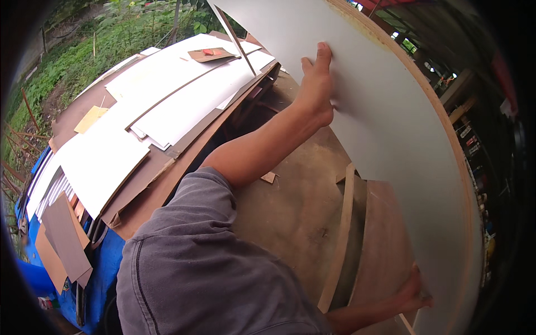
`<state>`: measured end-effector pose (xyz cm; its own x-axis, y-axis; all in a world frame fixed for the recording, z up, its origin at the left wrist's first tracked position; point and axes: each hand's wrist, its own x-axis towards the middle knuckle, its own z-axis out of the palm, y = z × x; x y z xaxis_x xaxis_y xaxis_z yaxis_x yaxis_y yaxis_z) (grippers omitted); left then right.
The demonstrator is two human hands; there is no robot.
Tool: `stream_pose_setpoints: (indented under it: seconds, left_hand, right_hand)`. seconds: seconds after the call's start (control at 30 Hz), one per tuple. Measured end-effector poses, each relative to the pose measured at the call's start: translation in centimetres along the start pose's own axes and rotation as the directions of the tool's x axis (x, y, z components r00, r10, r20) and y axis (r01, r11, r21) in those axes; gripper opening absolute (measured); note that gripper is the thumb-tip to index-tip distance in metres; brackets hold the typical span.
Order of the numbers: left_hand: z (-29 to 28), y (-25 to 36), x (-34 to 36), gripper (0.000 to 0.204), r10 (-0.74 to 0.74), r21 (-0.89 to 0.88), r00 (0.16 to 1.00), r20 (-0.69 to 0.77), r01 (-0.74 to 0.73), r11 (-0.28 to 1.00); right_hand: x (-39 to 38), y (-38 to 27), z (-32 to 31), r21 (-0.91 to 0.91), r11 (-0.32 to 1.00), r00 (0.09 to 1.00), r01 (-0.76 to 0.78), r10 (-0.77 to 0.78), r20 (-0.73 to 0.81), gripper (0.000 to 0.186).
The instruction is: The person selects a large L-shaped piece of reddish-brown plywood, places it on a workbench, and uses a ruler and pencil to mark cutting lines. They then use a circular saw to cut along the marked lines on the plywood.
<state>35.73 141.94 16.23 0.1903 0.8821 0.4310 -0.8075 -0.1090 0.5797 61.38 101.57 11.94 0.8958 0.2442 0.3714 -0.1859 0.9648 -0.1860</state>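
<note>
A large white-faced panel (385, 117) with a bare wooden rim stands tilted across the right side. My left hand (316, 84) is at the panel's left edge, with its thumb up against the white face; its other fingers are mostly hidden. Lower down, my right hand (412, 293) grips the same edge near the bottom, partly in shadow. Both hands bear on this one panel. Below it lie a narrow wooden strip (341, 240) and a reddish-brown board (379, 234), on a worn brown surface (290, 206).
At the left, white sheets (162, 78) and brown boards are piled loosely, with cut pieces (66, 240) hanging over a blue tarp (109, 268). A thin strip (237, 39) leans beside the panel. Green plants (128, 28) grow beyond; cluttered shelving (474, 139) stands at the right.
</note>
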Motion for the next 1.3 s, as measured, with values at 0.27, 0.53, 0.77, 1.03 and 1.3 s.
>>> stream_pose_setpoints:
  seconds: [0.27,0.53,0.77,1.03,1.3]
  left_hand:
    - [-9.3,-17.2,13.0,0.115,-0.25,-0.268,0.968,0.018,0.246,0.931]
    - [-7.5,-19.7,22.7,0.078,0.004,-0.75,0.976,0.219,0.166,0.641]
    - [-2.5,-19.5,29.2,0.039,0.153,-0.788,0.9,0.408,0.262,0.557]
    - [5.7,-21.2,35.8,0.032,0.197,-0.629,0.978,-0.075,-0.2,0.751]
    - [16.9,-24.1,44.6,0.034,0.225,-0.484,0.948,0.225,-0.091,0.87]
  right_hand:
    - [6.5,1.4,1.1,0.062,0.998,0.973,0.017,-0.003,-0.231,0.089]
    - [12.1,6.4,1.9,0.005,0.996,0.977,0.093,-0.09,-0.193,0.084]
    - [20.3,9.0,5.0,-0.169,0.952,0.963,0.254,-0.266,-0.05,0.065]
    - [34.9,7.4,2.4,0.112,0.794,0.674,0.598,-0.573,0.466,0.056]
    - [46.1,-4.3,-3.6,0.12,0.922,0.754,0.368,-0.372,0.542,0.038]
